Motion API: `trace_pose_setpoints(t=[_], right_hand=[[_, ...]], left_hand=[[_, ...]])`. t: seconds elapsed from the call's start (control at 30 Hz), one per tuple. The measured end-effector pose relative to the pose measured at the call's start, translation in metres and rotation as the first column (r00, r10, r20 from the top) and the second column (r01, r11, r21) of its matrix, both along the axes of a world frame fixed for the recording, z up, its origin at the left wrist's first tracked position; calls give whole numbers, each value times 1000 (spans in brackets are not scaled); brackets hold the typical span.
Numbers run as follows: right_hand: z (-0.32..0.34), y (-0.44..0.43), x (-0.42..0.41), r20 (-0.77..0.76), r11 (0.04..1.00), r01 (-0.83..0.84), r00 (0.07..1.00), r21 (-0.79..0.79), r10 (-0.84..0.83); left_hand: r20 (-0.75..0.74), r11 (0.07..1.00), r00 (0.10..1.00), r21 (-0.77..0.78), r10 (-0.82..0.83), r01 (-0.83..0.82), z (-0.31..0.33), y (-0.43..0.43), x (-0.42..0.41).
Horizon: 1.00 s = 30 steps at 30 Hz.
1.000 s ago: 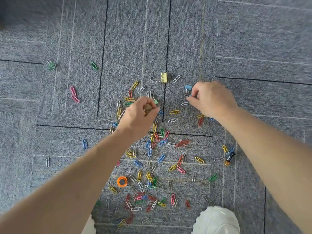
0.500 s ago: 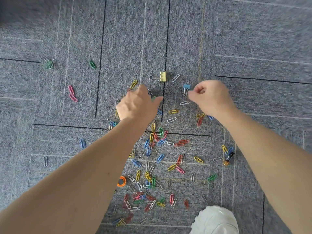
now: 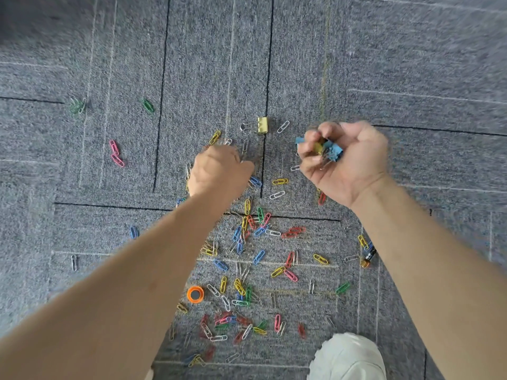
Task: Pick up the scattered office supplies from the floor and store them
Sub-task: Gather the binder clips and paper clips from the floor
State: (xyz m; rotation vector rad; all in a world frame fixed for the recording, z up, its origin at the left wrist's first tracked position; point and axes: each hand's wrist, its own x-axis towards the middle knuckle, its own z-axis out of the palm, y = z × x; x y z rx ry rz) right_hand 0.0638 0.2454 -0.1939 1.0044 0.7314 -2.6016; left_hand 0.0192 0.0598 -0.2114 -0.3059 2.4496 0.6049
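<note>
Lying crosswise: gold binder clip (image 3: 262, 125), wire handles leftward.

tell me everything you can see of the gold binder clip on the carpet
The gold binder clip is small, with a shiny, metal-looking folded gold body and silver wire handles pointing left. It lies flat on the grey carpet at a dark seam between tiles, beyond both hands. Nothing touches it: the left hand and right hand are both clear of it. A silver paper clip lies just to its right, apart from it.
</note>
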Motion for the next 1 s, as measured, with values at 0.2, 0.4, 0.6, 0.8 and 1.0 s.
trace_pose_setpoints(t=[0.2,0.4,0.6,0.8,1.0], right_hand=[[-3,-15,-25,519,383,-554,831,739,200],[-23,-13,-38,729,-298,-669,657,681,194],[-19,-17,-39,471,338,-541,840,770,271],[-8,-26,-50,225,893,-316,941,322,253],[-9,-41,-70,391,134,-505,787,852,478]], left_hand=[[6,941,994,321,108,-104,2,-13,8],[512,591,781,523,357,-614,10,-21,11],[736,265,569,504,366,-822,14,-33,10],[815,83,517,515,262,-853,16,-46,3],[768,188,581,550,270,-814,11,-49,1]])
